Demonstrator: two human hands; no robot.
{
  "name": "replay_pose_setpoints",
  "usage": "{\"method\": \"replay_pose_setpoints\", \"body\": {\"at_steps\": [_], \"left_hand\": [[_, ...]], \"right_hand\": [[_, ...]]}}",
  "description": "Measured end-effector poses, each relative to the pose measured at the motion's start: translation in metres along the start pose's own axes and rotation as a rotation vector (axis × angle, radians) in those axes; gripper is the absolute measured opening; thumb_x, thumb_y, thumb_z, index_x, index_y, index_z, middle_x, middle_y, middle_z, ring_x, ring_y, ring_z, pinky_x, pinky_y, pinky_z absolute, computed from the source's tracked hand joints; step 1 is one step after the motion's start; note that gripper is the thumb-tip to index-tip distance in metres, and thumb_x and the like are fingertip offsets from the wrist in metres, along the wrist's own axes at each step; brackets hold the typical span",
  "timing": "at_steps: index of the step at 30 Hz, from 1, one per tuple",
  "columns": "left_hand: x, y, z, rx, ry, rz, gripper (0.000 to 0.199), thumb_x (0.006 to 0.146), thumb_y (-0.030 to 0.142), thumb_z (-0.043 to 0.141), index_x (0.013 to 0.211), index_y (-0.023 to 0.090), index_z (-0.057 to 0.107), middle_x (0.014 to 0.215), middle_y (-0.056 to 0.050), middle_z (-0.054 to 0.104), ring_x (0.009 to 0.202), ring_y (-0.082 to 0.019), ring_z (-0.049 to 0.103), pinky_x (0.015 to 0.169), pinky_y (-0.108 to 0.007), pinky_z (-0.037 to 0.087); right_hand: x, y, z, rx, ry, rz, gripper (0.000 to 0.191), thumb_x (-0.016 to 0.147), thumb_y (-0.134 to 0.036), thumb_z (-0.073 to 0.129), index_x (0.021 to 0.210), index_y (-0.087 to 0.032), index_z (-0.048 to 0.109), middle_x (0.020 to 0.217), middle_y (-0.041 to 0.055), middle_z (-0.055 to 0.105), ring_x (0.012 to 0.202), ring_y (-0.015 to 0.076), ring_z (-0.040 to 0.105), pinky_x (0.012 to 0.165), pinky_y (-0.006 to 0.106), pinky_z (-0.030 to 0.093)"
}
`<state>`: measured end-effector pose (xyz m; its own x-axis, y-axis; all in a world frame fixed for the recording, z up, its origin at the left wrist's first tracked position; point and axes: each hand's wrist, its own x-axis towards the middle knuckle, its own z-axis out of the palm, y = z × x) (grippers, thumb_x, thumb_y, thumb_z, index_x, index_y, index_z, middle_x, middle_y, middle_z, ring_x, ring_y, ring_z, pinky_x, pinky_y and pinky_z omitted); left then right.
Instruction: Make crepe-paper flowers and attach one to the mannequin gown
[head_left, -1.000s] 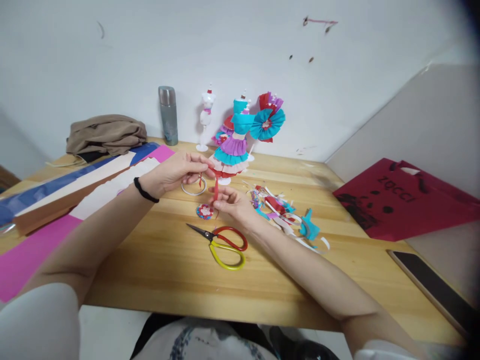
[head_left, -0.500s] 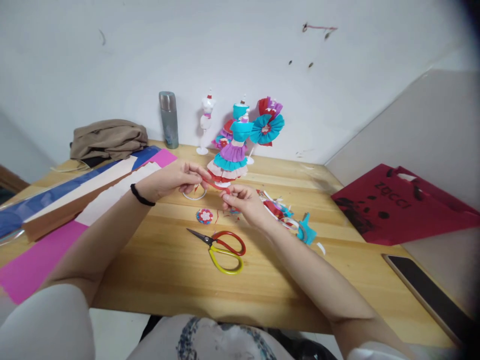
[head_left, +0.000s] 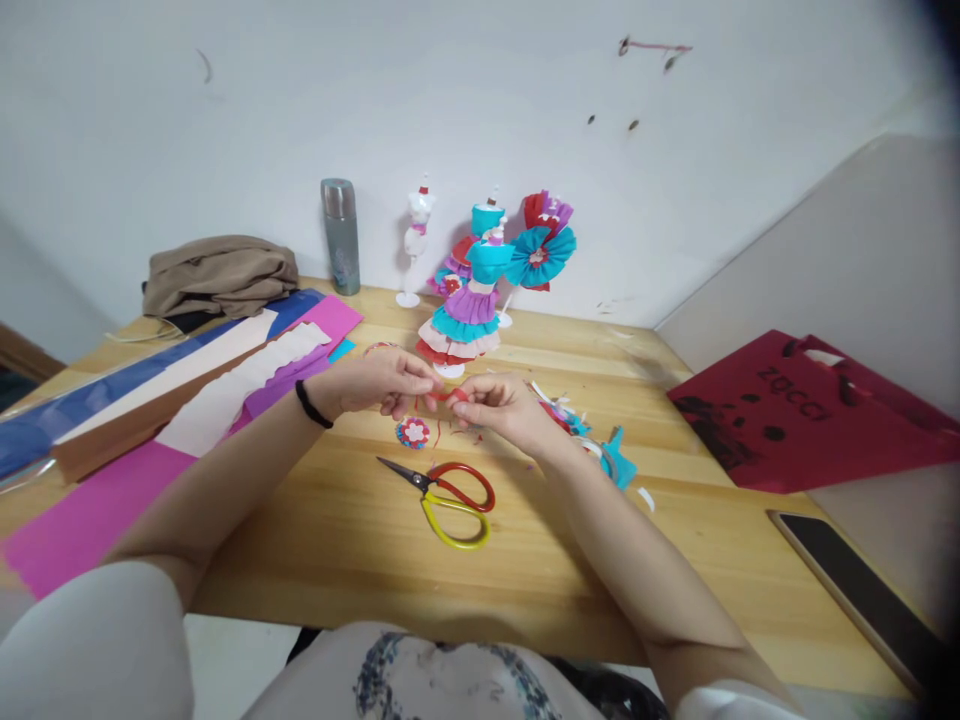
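Note:
Between my two hands is a small red strip, thin like crepe paper, partly hidden by fingers. My left hand pinches its left end, and my right hand pinches the other end, where the red bunches up at the fingertips. Just below them a round flower piece in red, blue and white lies on the table. Nearer to me are scissors with one red and one yellow handle, blades pointing left. Behind the hands stands a mini dress form in tiered turquoise, purple, pink and red ruffles.
Other dress forms, one bare white, stand by the wall with a grey flask. Coloured paper sheets and a brown cloth lie left. Scraps, a red bag and a phone are right.
My hands have come closer together, the left moving right and slightly down. The red strip, stretched between them before, now shows shorter and bunched at my right fingertips.

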<state>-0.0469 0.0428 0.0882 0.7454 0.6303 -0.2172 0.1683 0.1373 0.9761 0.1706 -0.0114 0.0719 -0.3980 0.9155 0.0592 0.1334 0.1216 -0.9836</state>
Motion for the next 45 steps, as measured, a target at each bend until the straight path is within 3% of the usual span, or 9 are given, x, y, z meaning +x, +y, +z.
{"method": "replay_pose_setpoints", "body": {"at_steps": [5,9,11,15,22,28,33,40,45], "left_hand": [[0.004,-0.006,0.003,0.034,-0.004,0.000,0.025,0.075,0.026,0.080,0.092,0.012,0.070,0.064,0.000,0.070,0.040,-0.005,0.053,0.038,-0.015,0.040],[0.006,-0.008,0.006,0.039,0.023,-0.037,0.034,0.075,0.028,0.080,0.103,0.012,0.068,0.083,-0.003,0.075,0.042,-0.004,0.055,0.040,-0.017,0.043],[0.008,-0.011,0.009,0.050,0.026,-0.057,0.039,0.076,0.032,0.079,0.107,0.012,0.067,0.086,-0.004,0.075,0.042,-0.005,0.056,0.040,-0.016,0.042],[0.013,-0.018,0.013,-0.025,-0.121,-0.090,0.041,0.082,0.049,0.073,0.093,0.009,0.069,0.059,0.000,0.063,0.041,-0.005,0.053,0.040,-0.014,0.038],[0.015,-0.013,0.021,-0.275,-0.192,-0.039,0.054,0.075,0.060,0.075,0.090,0.009,0.069,0.077,-0.005,0.068,0.044,-0.006,0.055,0.034,-0.015,0.031],[0.017,-0.016,0.026,-0.299,-0.131,-0.122,0.036,0.076,0.043,0.080,0.082,0.010,0.068,0.063,0.000,0.064,0.039,-0.003,0.048,0.035,-0.014,0.031],[0.016,-0.015,0.021,-0.262,-0.090,-0.091,0.037,0.070,0.041,0.086,0.081,0.011,0.068,0.042,0.004,0.052,0.035,-0.004,0.042,0.035,-0.014,0.029],[0.010,-0.006,0.023,-0.258,0.094,-0.041,0.045,0.074,0.052,0.078,0.080,0.009,0.068,0.065,0.000,0.060,0.038,-0.005,0.048,0.033,-0.018,0.030],[0.010,-0.008,0.022,-0.147,0.010,-0.084,0.040,0.074,0.047,0.080,0.071,0.010,0.065,0.046,0.004,0.048,0.035,-0.003,0.039,0.034,-0.016,0.023]], "right_hand": [[-0.002,0.002,-0.008,0.068,0.034,0.029,0.028,0.065,-0.043,0.083,0.071,-0.018,0.070,0.057,-0.0017,0.065,0.050,0.0097,0.055,0.050,0.023,0.042],[-0.003,0.003,-0.016,0.080,0.056,0.037,0.027,0.066,-0.041,0.083,0.075,-0.018,0.071,0.058,-0.0023,0.065,0.052,0.0097,0.055,0.052,0.023,0.042],[-0.004,0.003,-0.020,0.074,0.066,0.031,0.027,0.067,-0.041,0.082,0.076,-0.018,0.072,0.059,-0.0023,0.064,0.053,0.0097,0.054,0.052,0.023,0.042],[-0.006,0.002,-0.026,0.087,0.059,0.007,0.027,0.069,-0.042,0.081,0.076,-0.018,0.072,0.064,-0.0009,0.066,0.057,0.0107,0.056,0.056,0.024,0.044],[-0.012,-0.003,-0.031,-0.059,-0.069,-0.047,0.028,0.082,-0.045,0.070,0.076,-0.018,0.072,0.058,-0.0020,0.059,0.054,0.0107,0.052,0.053,0.025,0.042],[-0.015,-0.007,-0.034,-0.160,-0.097,-0.054,0.023,0.082,-0.041,0.069,0.076,-0.019,0.071,0.057,-0.0018,0.060,0.053,0.0118,0.053,0.053,0.026,0.040],[-0.017,-0.011,-0.035,-0.212,-0.096,-0.047,0.021,0.085,-0.037,0.065,0.077,-0.019,0.070,0.060,-0.0006,0.062,0.055,0.0123,0.054,0.055,0.026,0.040],[-0.018,-0.013,-0.033,-0.347,-0.060,-0.106,0.025,0.088,-0.037,0.061,0.072,-0.017,0.066,0.059,-0.0012,0.058,0.054,0.0107,0.046,0.052,0.025,0.032],[-0.019,-0.015,-0.032,-0.422,-0.066,-0.117,0.028,0.089,-0.036,0.060,0.068,-0.018,0.065,0.059,-0.0008,0.059,0.056,0.0113,0.048,0.054,0.025,0.033]]}}
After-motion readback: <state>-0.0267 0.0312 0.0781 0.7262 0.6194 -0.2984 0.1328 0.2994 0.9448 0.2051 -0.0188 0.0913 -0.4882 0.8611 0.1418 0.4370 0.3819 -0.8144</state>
